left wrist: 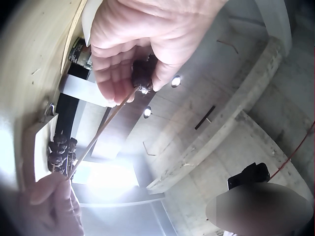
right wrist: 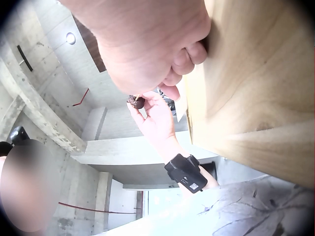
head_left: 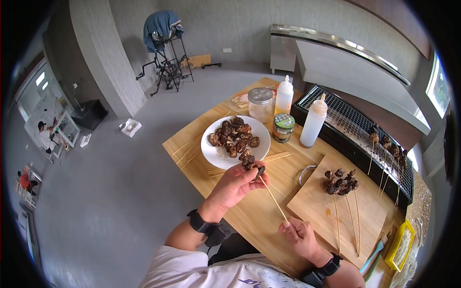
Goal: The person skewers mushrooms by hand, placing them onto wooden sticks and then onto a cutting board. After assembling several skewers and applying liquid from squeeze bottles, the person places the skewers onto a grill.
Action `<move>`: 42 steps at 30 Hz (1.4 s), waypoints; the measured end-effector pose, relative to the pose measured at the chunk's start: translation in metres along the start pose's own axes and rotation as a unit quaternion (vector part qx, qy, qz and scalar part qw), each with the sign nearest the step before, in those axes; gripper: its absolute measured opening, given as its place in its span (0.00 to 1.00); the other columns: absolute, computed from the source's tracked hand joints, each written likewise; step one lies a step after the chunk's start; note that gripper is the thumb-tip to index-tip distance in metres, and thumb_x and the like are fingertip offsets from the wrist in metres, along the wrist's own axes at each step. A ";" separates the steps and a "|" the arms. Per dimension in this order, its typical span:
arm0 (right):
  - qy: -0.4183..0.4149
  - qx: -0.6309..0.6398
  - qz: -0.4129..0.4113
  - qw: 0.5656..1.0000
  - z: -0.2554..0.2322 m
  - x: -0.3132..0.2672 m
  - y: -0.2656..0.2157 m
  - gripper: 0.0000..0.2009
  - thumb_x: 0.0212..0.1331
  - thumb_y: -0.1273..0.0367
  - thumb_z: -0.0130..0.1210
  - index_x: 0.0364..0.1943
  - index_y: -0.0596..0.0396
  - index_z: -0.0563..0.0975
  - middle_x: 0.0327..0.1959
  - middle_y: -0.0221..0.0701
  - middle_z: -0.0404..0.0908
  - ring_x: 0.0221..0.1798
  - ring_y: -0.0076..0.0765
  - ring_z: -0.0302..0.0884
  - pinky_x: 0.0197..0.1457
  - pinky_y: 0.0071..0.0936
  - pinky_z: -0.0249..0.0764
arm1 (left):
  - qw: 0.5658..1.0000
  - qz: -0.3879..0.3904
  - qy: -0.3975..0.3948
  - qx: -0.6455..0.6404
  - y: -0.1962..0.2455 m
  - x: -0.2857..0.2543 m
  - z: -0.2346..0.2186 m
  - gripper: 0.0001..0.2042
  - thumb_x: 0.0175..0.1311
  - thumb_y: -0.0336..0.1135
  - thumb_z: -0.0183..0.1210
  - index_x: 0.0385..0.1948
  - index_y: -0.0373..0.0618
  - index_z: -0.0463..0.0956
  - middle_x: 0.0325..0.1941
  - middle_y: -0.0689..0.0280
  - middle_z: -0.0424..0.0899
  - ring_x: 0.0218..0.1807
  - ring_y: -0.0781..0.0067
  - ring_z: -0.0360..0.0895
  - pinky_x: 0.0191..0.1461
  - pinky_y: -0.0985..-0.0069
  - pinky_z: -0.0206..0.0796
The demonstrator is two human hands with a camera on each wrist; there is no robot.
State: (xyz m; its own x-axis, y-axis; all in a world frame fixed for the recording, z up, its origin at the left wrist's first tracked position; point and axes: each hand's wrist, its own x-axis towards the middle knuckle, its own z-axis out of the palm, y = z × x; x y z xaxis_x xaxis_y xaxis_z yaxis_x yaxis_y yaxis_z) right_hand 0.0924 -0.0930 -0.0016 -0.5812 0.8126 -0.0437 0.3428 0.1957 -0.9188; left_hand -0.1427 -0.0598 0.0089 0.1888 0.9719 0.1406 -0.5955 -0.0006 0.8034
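Between the thumb and fingers of my left hand [head_left: 234, 186] is a dark mushroom [left wrist: 142, 73] threaded near the top of a bamboo skewer [head_left: 273, 199]. More mushrooms [head_left: 247, 158] show just above those fingers, close over the plate's front rim. My right hand [head_left: 301, 238] pinches the skewer's lower end, and the stick runs slanting between both hands. A white plate [head_left: 211, 156] of loose dark mushrooms [head_left: 235, 134] sits beyond the left hand. Several loaded mushroom skewers [head_left: 342, 182] lie on a cutting board [head_left: 312, 197] to the right of the hands.
Behind the board stands a black charcoal grill [head_left: 331, 108] with skewers at its right end. Two squeeze bottles [head_left: 314, 122], a glass jar [head_left: 260, 105] and a green-lidded jar [head_left: 283, 127] stand past the plate. Bare skewers [head_left: 189, 151] lie around it. A yellow tray [head_left: 401, 245] is at right.
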 end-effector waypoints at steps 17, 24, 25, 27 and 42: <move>0.003 0.003 -0.004 1.000 0.001 0.000 -0.002 0.13 0.63 0.66 0.43 0.25 0.56 0.74 0.14 0.34 0.67 0.18 0.31 0.63 0.24 0.25 0.62 | 1.000 -0.008 -0.001 -0.017 0.000 -0.001 0.003 0.16 0.61 0.35 0.53 0.49 0.42 0.67 0.38 0.61 0.77 0.42 0.69 0.75 0.51 0.70 0.67; 0.003 0.004 -0.003 1.000 0.000 0.001 0.000 0.14 0.63 0.65 0.43 0.24 0.56 0.74 0.14 0.33 0.66 0.18 0.30 0.62 0.24 0.25 0.61 | 0.999 0.002 -0.005 -0.051 -0.010 -0.001 -0.003 0.14 0.61 0.36 0.52 0.47 0.43 0.67 0.38 0.62 0.76 0.42 0.67 0.75 0.51 0.69 0.65; 0.004 0.005 -0.005 1.000 0.001 0.001 0.000 0.14 0.63 0.65 0.43 0.24 0.56 0.74 0.14 0.33 0.66 0.17 0.30 0.62 0.24 0.25 0.61 | 0.999 0.002 -0.005 -0.051 -0.010 0.000 -0.002 0.14 0.61 0.36 0.52 0.47 0.43 0.67 0.38 0.62 0.76 0.42 0.67 0.75 0.51 0.69 0.65; 0.005 0.006 -0.006 1.000 0.001 0.001 0.001 0.14 0.63 0.65 0.43 0.24 0.56 0.74 0.14 0.33 0.66 0.17 0.29 0.62 0.24 0.25 0.61 | 0.998 -0.002 -0.019 -0.063 -0.011 0.001 0.001 0.12 0.62 0.36 0.52 0.44 0.44 0.68 0.38 0.64 0.76 0.42 0.71 0.75 0.51 0.71 0.66; 0.003 0.024 0.005 1.000 0.000 0.001 0.004 0.14 0.64 0.65 0.42 0.25 0.56 0.74 0.12 0.31 0.64 0.16 0.26 0.60 0.22 0.24 0.59 | 0.992 0.022 0.023 -0.120 -0.023 0.004 0.002 0.10 0.61 0.34 0.51 0.43 0.44 0.68 0.37 0.65 0.73 0.42 0.70 0.72 0.49 0.69 0.65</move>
State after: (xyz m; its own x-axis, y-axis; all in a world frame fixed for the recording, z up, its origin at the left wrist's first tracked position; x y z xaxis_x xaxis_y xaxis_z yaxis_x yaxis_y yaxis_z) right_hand 0.0933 -0.0919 -0.0051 -0.5733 0.8178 -0.0498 0.3119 0.1617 -0.9363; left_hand -0.1262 -0.0567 -0.0081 0.1249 0.9820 0.1417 -0.7719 0.0065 0.6357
